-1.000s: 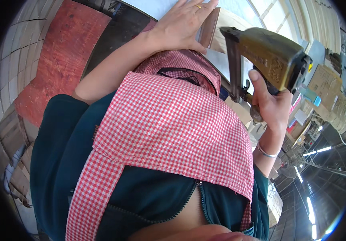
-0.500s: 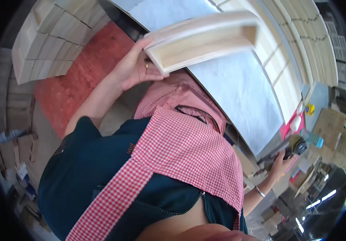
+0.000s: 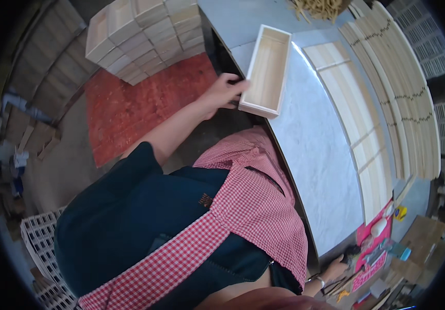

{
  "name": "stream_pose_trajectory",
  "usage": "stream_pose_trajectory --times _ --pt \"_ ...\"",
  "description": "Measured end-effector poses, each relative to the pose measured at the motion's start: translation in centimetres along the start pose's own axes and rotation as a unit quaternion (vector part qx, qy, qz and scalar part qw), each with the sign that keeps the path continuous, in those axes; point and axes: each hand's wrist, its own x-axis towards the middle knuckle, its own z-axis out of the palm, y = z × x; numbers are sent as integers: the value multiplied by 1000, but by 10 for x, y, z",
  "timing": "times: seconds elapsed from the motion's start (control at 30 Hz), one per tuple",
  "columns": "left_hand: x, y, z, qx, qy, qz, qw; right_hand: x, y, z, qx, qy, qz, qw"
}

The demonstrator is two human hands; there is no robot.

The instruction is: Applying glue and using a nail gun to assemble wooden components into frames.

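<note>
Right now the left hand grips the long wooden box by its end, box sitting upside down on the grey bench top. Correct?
Not quite. The wooden box sits open side up, its hollow inside showing in the head view. The left hand does grip its near end on the grey bench top.

grey marble-topped workbench [image 3: 315, 155], red mat [image 3: 145, 103] on concrete floor [image 3: 62, 165], stacked pale wooden boxes [image 3: 139, 36] beyond

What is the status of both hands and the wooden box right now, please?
Left hand grips wooden box at bench edge. Right hand low among tools, grip unclear. Stacked boxes beside.
</note>
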Motion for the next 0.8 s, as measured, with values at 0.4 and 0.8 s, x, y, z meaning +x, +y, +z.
stream_pose_trajectory --times 0.4,0.8 --pt "-33 88 -54 -328 37 90 940 -31 -48 -48 175 173 0 969" --pt "83 207 -280 119 429 136 885 111 -43 107 -213 505 -271 791"
